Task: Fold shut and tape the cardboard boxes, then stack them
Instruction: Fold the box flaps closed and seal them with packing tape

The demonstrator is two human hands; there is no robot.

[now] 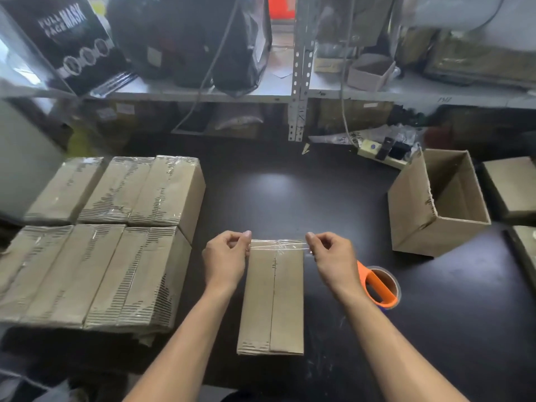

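Box (274,297) between hands (278,250)

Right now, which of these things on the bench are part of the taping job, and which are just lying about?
In use:
- box being sealed
- clear tape strip, pinched by left hand and right hand
- tape dispenser
- taped boxes, stacked
- open box, waiting

Lying about:
- mask carton
- black bag
- power strip

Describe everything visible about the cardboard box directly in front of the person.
The cardboard box is plain brown, long and narrow, lying flat on the dark table. Its two top flaps are folded shut, their seam running lengthwise, untaped along most of it. The near edge looks worn, showing corrugation. A strip of clear tape stretches across its far end, pinched by the left hand and right hand.
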